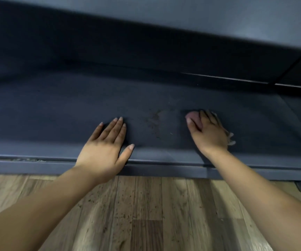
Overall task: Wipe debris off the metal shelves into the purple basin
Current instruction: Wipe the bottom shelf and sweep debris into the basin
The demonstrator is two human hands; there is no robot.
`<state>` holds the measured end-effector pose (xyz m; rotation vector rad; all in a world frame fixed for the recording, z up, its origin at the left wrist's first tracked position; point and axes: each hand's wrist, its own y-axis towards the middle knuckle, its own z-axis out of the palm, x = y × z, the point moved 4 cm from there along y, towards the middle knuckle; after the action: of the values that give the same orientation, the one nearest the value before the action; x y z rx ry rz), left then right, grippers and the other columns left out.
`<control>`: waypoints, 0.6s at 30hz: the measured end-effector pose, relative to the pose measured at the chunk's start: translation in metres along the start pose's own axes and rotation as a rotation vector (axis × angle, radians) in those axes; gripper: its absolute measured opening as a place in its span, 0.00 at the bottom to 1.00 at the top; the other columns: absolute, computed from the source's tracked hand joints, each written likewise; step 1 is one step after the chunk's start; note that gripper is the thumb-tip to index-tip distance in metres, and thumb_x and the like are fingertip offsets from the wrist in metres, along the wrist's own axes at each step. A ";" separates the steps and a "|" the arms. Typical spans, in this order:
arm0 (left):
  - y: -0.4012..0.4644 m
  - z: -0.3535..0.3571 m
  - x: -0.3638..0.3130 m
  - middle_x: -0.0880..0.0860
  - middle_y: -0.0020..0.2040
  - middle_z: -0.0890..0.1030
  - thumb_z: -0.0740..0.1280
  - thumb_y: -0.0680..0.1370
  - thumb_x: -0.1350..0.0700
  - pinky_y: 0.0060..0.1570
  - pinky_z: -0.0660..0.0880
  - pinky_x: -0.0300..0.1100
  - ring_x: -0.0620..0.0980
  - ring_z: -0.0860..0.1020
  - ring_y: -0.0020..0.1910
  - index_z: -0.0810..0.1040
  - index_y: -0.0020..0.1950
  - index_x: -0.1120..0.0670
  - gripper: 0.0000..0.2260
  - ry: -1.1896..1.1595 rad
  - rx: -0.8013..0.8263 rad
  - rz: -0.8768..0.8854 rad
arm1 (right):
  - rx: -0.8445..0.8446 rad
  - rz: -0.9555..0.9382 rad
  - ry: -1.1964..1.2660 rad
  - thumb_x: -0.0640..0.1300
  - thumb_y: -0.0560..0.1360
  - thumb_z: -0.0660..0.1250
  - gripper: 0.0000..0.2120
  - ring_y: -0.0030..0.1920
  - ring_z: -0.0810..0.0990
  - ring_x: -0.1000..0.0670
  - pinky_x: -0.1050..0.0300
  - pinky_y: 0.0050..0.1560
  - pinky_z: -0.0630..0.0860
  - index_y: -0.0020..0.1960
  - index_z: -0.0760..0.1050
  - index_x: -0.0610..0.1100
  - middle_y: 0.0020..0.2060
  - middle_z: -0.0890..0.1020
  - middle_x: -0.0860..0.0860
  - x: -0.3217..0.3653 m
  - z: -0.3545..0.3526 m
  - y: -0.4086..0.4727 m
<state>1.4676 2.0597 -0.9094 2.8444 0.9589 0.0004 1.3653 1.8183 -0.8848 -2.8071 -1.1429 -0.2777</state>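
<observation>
Right hand [208,130] grips a cloth [193,118] mid-frame; left hand [106,144] lies flat on the shelf [55,113]; no basin visible, so debris [154,122] risks falling onto the floor [146,214].

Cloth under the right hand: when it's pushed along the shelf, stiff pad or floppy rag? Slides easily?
Probably floppy: the cloth bunches in soft folds under the right hand, with a frayed edge poking out past the palm. Likely light, since the fingers nearly cover it. It should slide easily on the smooth dark shelf, though it may ride over the debris.
</observation>
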 end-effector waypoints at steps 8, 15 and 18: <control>0.002 -0.003 0.001 0.63 0.66 0.74 0.46 0.82 0.44 0.69 0.50 0.43 0.57 0.73 0.66 0.73 0.65 0.68 0.31 0.055 -0.027 -0.029 | -0.061 -0.425 0.217 0.47 0.82 0.53 0.16 0.72 0.63 0.50 0.59 0.67 0.57 0.67 0.70 0.48 0.70 0.70 0.51 0.113 0.023 -0.017; 0.001 -0.004 0.005 0.58 0.70 0.64 0.41 0.83 0.44 0.68 0.51 0.47 0.55 0.65 0.70 0.66 0.68 0.67 0.30 0.040 -0.077 -0.038 | -0.153 0.042 0.054 0.54 0.80 0.46 0.26 0.72 0.61 0.42 0.47 0.70 0.58 0.73 0.64 0.44 0.72 0.65 0.42 -0.019 0.003 0.051; 0.003 -0.001 0.006 0.60 0.71 0.67 0.42 0.83 0.43 0.68 0.51 0.47 0.56 0.65 0.70 0.67 0.69 0.66 0.31 0.024 -0.034 -0.050 | -0.047 0.031 0.070 0.53 0.82 0.49 0.24 0.75 0.55 0.46 0.49 0.71 0.54 0.74 0.59 0.43 0.75 0.60 0.45 -0.006 0.002 0.077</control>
<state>1.4736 2.0610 -0.9081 2.7950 1.0248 0.0447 1.4157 1.7594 -0.8893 -2.8285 -1.0914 -0.4016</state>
